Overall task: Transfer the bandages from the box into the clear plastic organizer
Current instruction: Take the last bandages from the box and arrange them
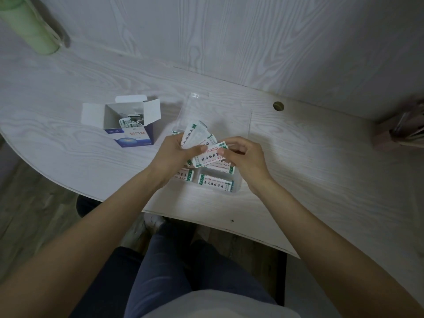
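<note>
A: Above the clear plastic organizer [238,183], item 1: left hand [171,154], fingers curled round a fanned bundle of bandages [198,136], thumb pressed on top. Item 2: right hand [244,156], fingertips pinching 1 wrapped bandage [207,157] at the end nearest the left thumb.

B: Stock below the hands?

A: 2 bandages lie flat in the near compartments under the wrists, 1 beneath the left [184,176] and 1 beneath the right [215,182]. A 3rd strip shows partly behind the right palm. The organizer's lid [229,115] stands open beyond the fingers.

B: And the source?

A: 1 bandage box [129,125], flaps open, well to the outer side of the left hand. Several wrappers remain inside; I cannot count them. The fan in the left hand shows about 3 or 4; overlaps prevent a firm count.

B: Risks?

A: My judgement: the fan is loosely spread, so drawing 1 strip could drag its neighbours out and scatter them across compartments or onto the desk [298,157]. A strip dropped askew may bridge a divider and stop the lid from closing.

B: Other entries?

A: 1 green cylinder [32,28] far beyond the left hand; 1 cable hole [278,106] beyond the right.
</note>
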A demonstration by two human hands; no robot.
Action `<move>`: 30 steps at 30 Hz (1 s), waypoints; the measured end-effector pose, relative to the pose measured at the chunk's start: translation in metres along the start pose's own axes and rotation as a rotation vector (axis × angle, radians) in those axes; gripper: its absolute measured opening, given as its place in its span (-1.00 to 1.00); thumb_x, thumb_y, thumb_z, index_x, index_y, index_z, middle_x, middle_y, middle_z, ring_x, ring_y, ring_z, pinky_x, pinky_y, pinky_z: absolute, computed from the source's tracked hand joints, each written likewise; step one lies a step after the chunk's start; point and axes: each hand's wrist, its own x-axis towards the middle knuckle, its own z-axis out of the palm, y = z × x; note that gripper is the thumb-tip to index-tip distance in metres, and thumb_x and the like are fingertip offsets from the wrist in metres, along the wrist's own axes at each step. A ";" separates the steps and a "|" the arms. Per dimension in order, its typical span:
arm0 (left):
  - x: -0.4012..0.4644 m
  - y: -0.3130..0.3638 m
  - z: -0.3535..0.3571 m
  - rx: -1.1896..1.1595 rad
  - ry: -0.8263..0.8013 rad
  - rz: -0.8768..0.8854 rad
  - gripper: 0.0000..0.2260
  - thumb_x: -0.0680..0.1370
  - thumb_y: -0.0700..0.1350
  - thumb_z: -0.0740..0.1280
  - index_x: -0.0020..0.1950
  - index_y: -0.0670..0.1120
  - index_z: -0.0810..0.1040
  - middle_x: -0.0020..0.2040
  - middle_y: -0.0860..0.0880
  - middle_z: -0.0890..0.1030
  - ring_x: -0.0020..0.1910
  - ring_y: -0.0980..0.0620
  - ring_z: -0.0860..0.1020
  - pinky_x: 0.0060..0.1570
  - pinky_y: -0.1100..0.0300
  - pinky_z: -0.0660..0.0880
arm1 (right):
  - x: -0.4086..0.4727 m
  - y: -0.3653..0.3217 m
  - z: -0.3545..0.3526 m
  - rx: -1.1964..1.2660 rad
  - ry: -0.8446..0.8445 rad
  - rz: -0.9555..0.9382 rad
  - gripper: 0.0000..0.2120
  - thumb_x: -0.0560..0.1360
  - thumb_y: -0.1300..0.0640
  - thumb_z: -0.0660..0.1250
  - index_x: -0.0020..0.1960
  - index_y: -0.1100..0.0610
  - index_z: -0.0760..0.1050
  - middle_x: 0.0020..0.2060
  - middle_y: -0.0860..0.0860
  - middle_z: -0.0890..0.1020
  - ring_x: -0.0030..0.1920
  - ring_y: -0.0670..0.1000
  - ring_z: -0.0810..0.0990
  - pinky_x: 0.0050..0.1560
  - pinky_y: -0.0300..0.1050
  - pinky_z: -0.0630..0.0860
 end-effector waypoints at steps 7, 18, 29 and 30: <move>-0.003 -0.001 -0.005 0.064 -0.028 -0.008 -0.91 0.47 -0.18 0.43 -0.11 0.00 0.59 -0.20 0.08 0.65 -0.35 0.21 0.63 -0.44 0.39 0.47 | -0.004 0.005 0.002 0.002 -0.018 -0.039 -0.85 0.45 0.30 0.41 -0.05 0.09 0.60 -0.20 0.05 0.68 -0.19 -0.10 0.66 -0.16 -0.26 0.55; 0.001 0.004 -0.006 0.065 -0.018 -0.036 -0.93 0.44 -0.17 0.45 -0.11 -0.09 0.60 -0.22 -0.02 0.67 -0.37 0.14 0.63 -0.41 0.32 0.54 | 0.003 0.002 0.004 -0.073 0.035 -0.046 -0.83 0.44 0.27 0.43 -0.27 0.11 0.51 -0.27 0.02 0.63 -0.30 -0.06 0.59 -0.29 -0.31 0.49; 0.003 0.007 -0.008 0.102 -0.005 -0.056 -0.83 0.42 -0.31 0.45 -0.07 -0.13 0.54 -0.23 -0.02 0.63 -0.45 0.17 0.61 -0.46 0.39 0.50 | 0.005 0.005 -0.005 -0.270 -0.082 -0.128 -0.85 0.48 0.25 0.39 -0.05 0.02 0.61 -0.32 -0.03 0.64 -0.37 -0.09 0.54 -0.27 -0.06 0.52; 0.003 0.006 -0.007 0.109 -0.003 -0.060 -0.84 0.42 -0.30 0.45 -0.09 -0.11 0.54 -0.24 -0.02 0.63 -0.46 0.17 0.61 -0.46 0.38 0.51 | 0.005 0.007 -0.005 -0.307 -0.083 -0.141 -0.83 0.48 0.24 0.40 -0.08 -0.04 0.61 -0.36 -0.01 0.63 -0.36 -0.06 0.53 -0.26 -0.01 0.51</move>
